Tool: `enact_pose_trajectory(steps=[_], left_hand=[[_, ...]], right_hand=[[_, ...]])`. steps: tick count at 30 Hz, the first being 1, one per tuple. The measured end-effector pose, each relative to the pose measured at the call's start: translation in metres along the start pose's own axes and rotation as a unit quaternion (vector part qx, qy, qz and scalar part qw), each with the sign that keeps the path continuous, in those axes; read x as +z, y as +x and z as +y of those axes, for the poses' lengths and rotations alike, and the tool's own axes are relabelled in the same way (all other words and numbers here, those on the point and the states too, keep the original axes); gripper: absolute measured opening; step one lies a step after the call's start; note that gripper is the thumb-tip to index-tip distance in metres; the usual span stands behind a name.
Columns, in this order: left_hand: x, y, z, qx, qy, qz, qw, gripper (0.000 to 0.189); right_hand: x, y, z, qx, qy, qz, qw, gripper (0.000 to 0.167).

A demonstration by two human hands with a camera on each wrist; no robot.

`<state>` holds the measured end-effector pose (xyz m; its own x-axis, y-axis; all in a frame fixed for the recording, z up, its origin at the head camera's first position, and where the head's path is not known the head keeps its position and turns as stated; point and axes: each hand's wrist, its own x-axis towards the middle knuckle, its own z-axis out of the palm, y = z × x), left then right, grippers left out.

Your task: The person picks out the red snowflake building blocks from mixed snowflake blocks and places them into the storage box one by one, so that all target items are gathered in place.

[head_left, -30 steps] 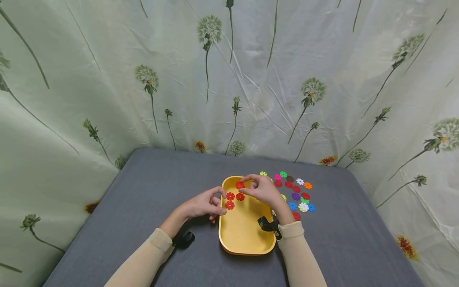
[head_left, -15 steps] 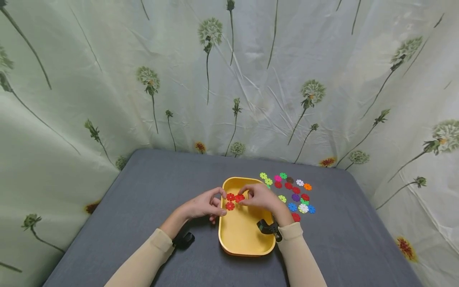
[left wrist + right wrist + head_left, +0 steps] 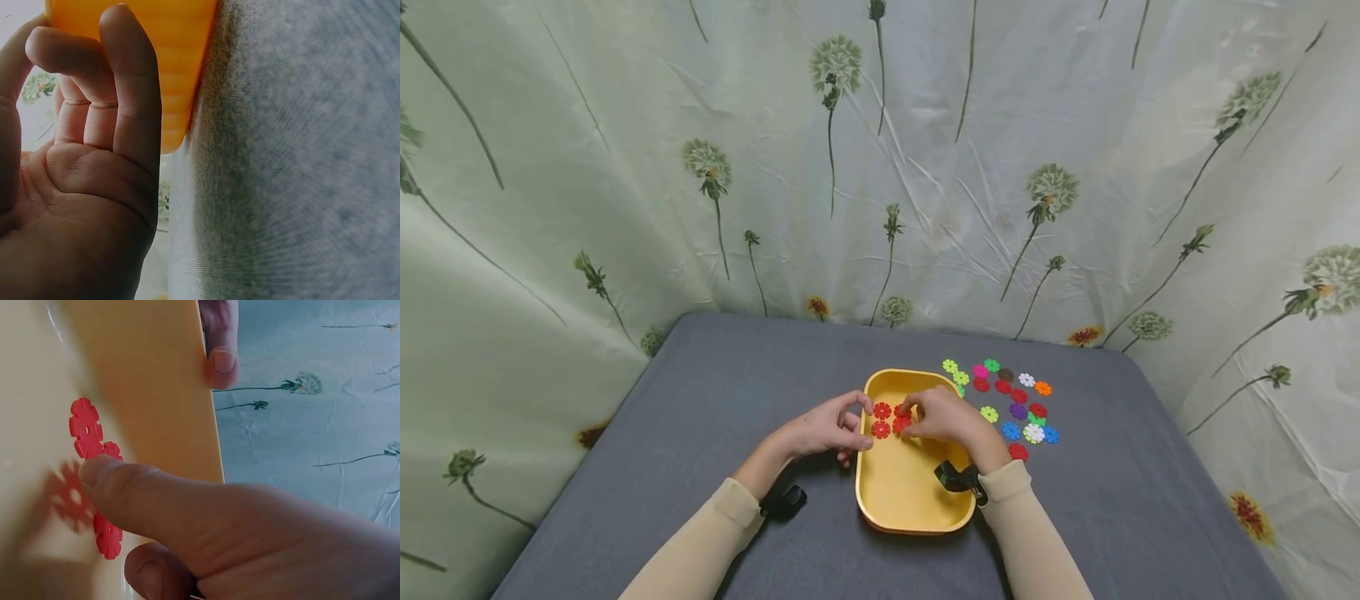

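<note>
My right hand (image 3: 946, 415) reaches into the yellow tray (image 3: 917, 517) and pinches a red flower-shaped disc (image 3: 901, 426) between thumb and fingers, low over the tray floor. Other red discs (image 3: 882, 411) lie close beside it in the tray's far left part. In the right wrist view my thumb (image 3: 144, 494) covers part of the red discs (image 3: 85, 425), and whether they touch one another cannot be told. At the tray's left side my left hand (image 3: 827, 427) holds the rim with bent fingers; the left wrist view shows its fingers (image 3: 134, 81) against the tray's outer wall (image 3: 181, 69).
Many flower-shaped discs in mixed colours, such as an orange disc (image 3: 1043, 388) and a purple disc (image 3: 1018, 411), lie scattered right of the tray on the grey cloth (image 3: 760, 358). A flowered curtain (image 3: 940, 208) hangs behind the table.
My right hand has brought its red disc down and toward me, from the tray's far end to beside the other red discs. The left hand has stayed at the rim.
</note>
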<state>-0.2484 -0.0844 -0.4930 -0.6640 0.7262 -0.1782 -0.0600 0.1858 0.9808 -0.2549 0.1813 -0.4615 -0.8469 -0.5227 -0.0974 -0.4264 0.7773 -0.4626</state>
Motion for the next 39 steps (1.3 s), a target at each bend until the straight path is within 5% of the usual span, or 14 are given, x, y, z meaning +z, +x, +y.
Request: enact_pose_trajectory(steps=[5,10,20,25,29,39], left_hand=[[0.000,0.000,-0.001,0.000,0.001,0.002,1.0000,0.050],[-0.001,0.002,-0.002,0.006,0.000,0.000,1.0000,0.048],[-0.001,0.000,0.001,0.011,0.010,-0.001,0.9999,0.052],[-0.001,-0.001,0.000,0.008,0.010,-0.001,0.9999,0.055],[-0.002,-0.001,0.000,0.005,0.009,0.001,0.9999,0.055],[-0.002,0.001,-0.002,0.010,0.005,-0.003,0.9999,0.049]], right_hand=[[0.000,0.000,0.000,-0.002,0.024,0.003,0.9997,0.026],[-0.006,-0.003,0.002,0.007,0.111,0.026,0.9935,0.029],[-0.047,-0.038,0.027,0.016,0.262,0.166,0.9507,0.036],[-0.053,-0.049,0.057,0.086,0.297,0.252,0.9170,0.044],[-0.047,-0.049,0.079,0.149,0.305,0.283,0.8969,0.053],[-0.021,-0.035,0.111,0.246,0.269,0.288,0.8858,0.059]])
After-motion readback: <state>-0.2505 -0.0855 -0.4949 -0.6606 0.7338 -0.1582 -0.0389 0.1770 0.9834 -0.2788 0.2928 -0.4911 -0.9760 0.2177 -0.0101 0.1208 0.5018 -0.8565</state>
